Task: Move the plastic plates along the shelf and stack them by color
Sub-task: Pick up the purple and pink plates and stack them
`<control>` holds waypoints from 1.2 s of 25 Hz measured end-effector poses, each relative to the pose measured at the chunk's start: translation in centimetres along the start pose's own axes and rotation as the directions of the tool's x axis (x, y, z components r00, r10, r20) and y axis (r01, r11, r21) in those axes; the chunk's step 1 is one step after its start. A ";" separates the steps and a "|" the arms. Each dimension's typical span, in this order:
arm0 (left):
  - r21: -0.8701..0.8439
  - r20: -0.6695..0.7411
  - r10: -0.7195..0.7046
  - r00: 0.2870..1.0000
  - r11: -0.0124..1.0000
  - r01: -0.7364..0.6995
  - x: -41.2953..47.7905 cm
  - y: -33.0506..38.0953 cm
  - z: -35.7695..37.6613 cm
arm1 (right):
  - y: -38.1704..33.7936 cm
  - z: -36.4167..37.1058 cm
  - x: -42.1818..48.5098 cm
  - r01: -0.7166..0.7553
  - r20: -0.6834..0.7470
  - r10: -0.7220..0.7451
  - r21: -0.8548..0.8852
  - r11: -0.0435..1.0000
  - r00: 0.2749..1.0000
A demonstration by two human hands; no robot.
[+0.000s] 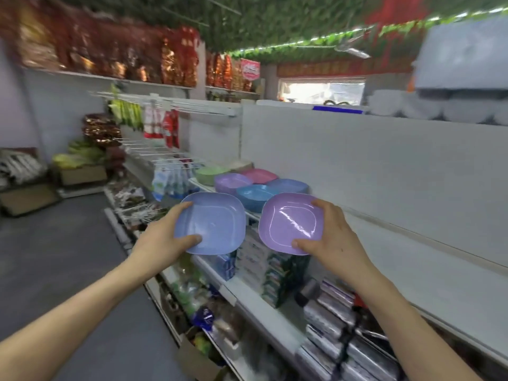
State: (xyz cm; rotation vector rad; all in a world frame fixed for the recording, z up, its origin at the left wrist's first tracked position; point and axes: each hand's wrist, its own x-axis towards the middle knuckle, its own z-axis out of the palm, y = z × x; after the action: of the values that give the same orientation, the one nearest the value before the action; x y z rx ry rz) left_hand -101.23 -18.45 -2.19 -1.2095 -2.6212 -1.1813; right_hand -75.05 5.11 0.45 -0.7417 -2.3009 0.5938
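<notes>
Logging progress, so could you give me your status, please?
Left hand holds blue plate. Right hand holds purple plate. Color stacks ahead on shelf, nothing between.

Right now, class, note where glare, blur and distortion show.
Head view: glare streaks the purple plate in the right hand; the blue plate in the left hand looks matte; the red packets above smear with blur; the far window is blown out; shelf edges bow.

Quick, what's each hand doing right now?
Left hand: holding the blue plate by its edge.
Right hand: holding the purple plate by its edge.
</notes>
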 end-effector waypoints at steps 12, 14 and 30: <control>0.058 -0.052 0.051 0.997 0.997 -0.048 21.2 -12.5 -9.0 | -7.5 17.5 20.7 0.015 0.012 -0.015 0.039 0.999 1.000; 0.040 -0.027 0.077 0.997 0.996 -0.076 23.8 -14.5 -8.1 | -7.5 18.8 22.5 -0.023 0.005 0.023 0.011 1.000 1.000; -0.258 0.189 0.395 0.899 0.903 -0.343 49.3 -23.3 -3.0 | -7.0 24.9 30.8 -0.475 -0.129 0.461 -0.358 0.804 0.878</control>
State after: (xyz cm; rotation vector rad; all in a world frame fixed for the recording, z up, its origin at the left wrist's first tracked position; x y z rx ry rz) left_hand -151.94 1.71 0.76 -1.9012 -2.2846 -1.3411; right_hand -114.20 14.28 0.54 -1.5294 -2.2240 0.3315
